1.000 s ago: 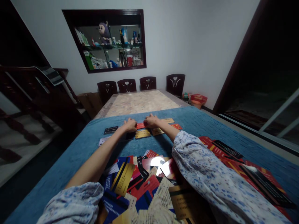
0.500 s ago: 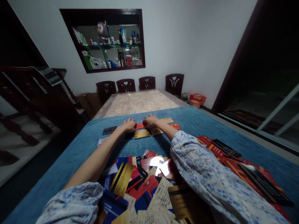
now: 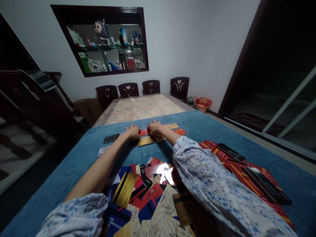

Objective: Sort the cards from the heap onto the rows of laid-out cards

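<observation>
At the far row of cards on the blue cloth [image 3: 91,154], my left hand [image 3: 133,131] is closed, with curled fingers at the left end of a red card [image 3: 143,132]. My right hand [image 3: 154,127] grips the same card's right end; its fingertips are partly hidden. Just in front lies a gold card [image 3: 145,141], and another tan card [image 3: 160,138] is beside it under my right wrist. Further along the row are a red patterned card [image 3: 179,132], a pale gold card [image 3: 172,125] and black cards [image 3: 111,138]. A white card [image 3: 102,150] is partly behind my left forearm.
A loose heap of mixed cards [image 3: 148,200] lies close to me, between my forearms. More red and black cards [image 3: 234,164] are spread at the right. Beyond the cloth, the stone tabletop [image 3: 148,105] runs back to several dark chairs [image 3: 128,90].
The whole view has shifted slightly, so things appear further left. Both hands stay at the ends of the red card, with little visible movement.
</observation>
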The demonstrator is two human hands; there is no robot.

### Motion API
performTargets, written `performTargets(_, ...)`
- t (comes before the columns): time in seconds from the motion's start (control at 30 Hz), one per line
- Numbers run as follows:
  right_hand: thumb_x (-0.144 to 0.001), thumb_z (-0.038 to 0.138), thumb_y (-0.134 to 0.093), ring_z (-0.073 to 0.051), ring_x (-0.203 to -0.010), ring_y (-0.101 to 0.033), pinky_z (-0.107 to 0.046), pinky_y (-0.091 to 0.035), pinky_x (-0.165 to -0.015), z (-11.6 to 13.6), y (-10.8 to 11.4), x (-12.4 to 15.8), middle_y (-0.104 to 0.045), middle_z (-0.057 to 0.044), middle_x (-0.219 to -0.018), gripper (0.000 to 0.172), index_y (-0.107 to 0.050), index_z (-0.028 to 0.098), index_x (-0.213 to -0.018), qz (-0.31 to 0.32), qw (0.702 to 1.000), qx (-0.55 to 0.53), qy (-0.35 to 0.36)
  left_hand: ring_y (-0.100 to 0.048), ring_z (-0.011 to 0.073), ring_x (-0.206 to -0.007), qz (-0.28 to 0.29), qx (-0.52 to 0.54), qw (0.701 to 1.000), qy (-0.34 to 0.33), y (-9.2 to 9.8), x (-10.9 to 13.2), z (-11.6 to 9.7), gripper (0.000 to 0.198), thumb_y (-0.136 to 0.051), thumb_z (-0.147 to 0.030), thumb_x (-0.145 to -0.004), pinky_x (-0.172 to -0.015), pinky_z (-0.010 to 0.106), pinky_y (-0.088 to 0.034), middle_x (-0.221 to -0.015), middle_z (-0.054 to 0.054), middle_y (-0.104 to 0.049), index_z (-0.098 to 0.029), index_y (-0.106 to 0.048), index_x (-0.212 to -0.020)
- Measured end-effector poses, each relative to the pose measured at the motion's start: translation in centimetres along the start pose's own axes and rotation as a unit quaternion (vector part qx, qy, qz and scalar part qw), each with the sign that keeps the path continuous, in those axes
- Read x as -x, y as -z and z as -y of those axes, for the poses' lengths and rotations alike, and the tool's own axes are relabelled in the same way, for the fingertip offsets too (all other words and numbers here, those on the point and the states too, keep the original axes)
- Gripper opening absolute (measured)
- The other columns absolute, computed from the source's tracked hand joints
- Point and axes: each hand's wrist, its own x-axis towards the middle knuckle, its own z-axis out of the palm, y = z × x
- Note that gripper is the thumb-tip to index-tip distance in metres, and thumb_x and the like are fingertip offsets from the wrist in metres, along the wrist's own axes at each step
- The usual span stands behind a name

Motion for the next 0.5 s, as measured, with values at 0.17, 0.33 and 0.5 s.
performTargets(0.17, -0.086, 0.027, -0.054, -0.036, -0.130, -0.042, -0.051, -0.041, -0.098, -0.4, 0.6, 1.1, -0.058, -0.015, -0.139, 0.040, -0.069, 0.021, -0.123, -0.014, 1.000, 0.008, 0.006, -0.042, 0.0355, -0.125, -0.004, -0.003, 1.000, -0.009, 0.0, 0.1, 0.2, 0.029, -0.058, -0.018, -0.072, -0.100, 0.056, -0.040, -0.129, 0.013, -0.058, -0.021, -0.069, -0.099)
performTargets(0.33, -0.090, 0.033, -0.056, -0.035, -0.133, -0.042, -0.048, -0.041, -0.100, -1.8, 1.6, 2.7, -0.054, -0.013, -0.144, 0.048, -0.060, 0.025, -0.137, -0.040, 0.999, 0.013, 0.002, -0.040, 0.0363, -0.130, -0.010, -0.003, 1.000, -0.008, 0.1, 0.2, 0.3, 0.037, -0.056, -0.017, -0.073, -0.099, 0.057, -0.040, -0.131, 0.014, -0.059, -0.023, -0.068, -0.108)
performTargets(0.5, -0.091, 0.029, -0.057, -0.032, -0.129, -0.046, -0.043, -0.041, -0.097, -3.4, 2.4, 4.5, -0.060, -0.012, -0.137, 0.045, -0.061, 0.026, -0.136, -0.066, 0.998, 0.011, -0.010, -0.034, 0.0357, -0.137, -0.033, 0.007, 0.999, -0.003, 0.3, 0.3, 0.0, 0.044, -0.046, -0.018, -0.084, -0.102, 0.059, -0.036, -0.142, 0.015, -0.054, -0.023, -0.062, -0.125)
